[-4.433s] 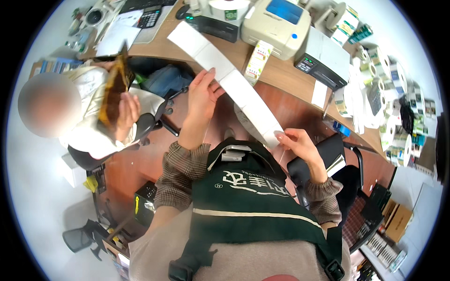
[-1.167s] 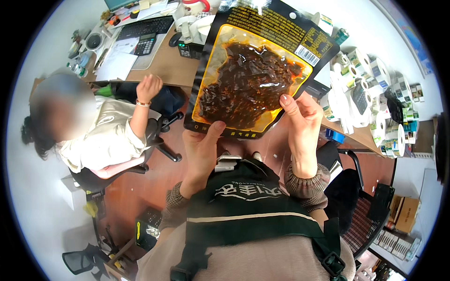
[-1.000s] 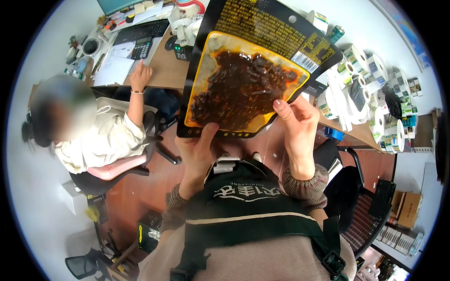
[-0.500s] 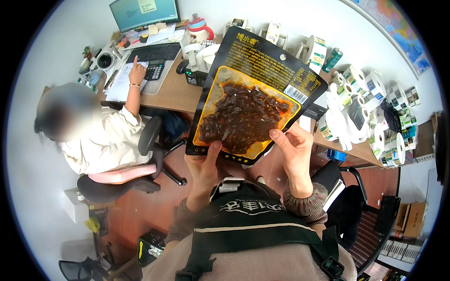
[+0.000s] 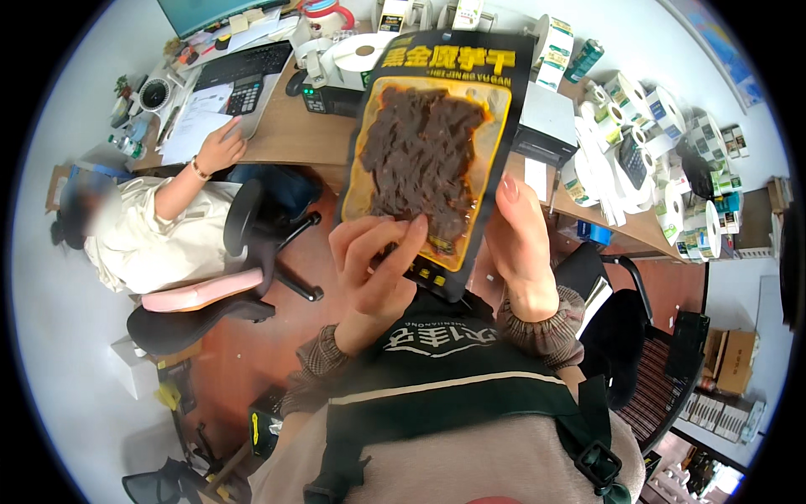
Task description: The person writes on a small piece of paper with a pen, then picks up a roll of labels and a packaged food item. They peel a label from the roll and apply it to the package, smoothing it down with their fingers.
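Observation:
In front of my chest stands a black snack pouch (image 5: 420, 160), its yellow-framed clear window showing dark brown, oily food pieces. My left hand (image 5: 378, 260) grips its lower left part, with curled fingers lying over the window's lower corner. Along the lower right edge is my right hand (image 5: 525, 248), thumb pointing up beside the pouch. Its other fingers are hidden, seemingly behind the pouch. The pouch tilts slightly, its top leaning to the right.
A wooden desk (image 5: 294, 139) holds a keyboard (image 5: 243, 67), a calculator (image 5: 244, 94), a black label printer (image 5: 332, 99) and several label rolls (image 5: 625, 92). A co-worker (image 5: 159, 227) sits at left, one hand on papers. An office chair (image 5: 625, 361) stands at right.
The pouch has been turned over from its text-covered back to its front. My left fingers have come onto its face. The co-worker's hand has drawn back from the keyboard toward the papers.

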